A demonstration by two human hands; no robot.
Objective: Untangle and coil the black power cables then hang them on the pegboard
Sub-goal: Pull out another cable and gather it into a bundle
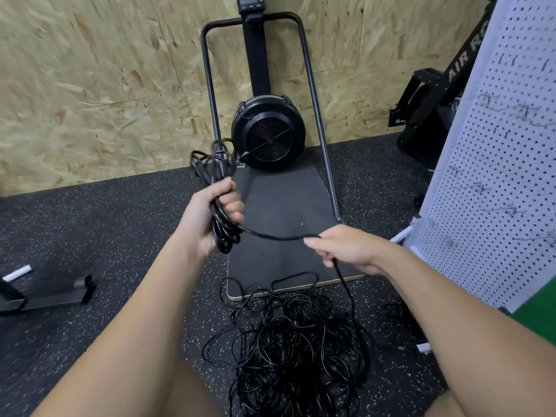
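Note:
My left hand (210, 215) grips a coil of black cable (224, 236) around its middle, with loops sticking out above and below the fist. One strand (279, 237) runs from the coil across to my right hand (346, 248), which holds it in curled fingers. From there the strand drops to a tangled heap of black cables (294, 350) on the floor between my knees. The white pegboard (496, 176) stands at the right, with several metal hooks on it.
A black fan-wheel exercise machine (268, 132) with a tube frame and a dark floor platform (282, 212) stands straight ahead against the chipboard wall. Another black machine (433, 94) sits behind the pegboard. A black metal foot (57, 296) lies at the left on the speckled rubber floor.

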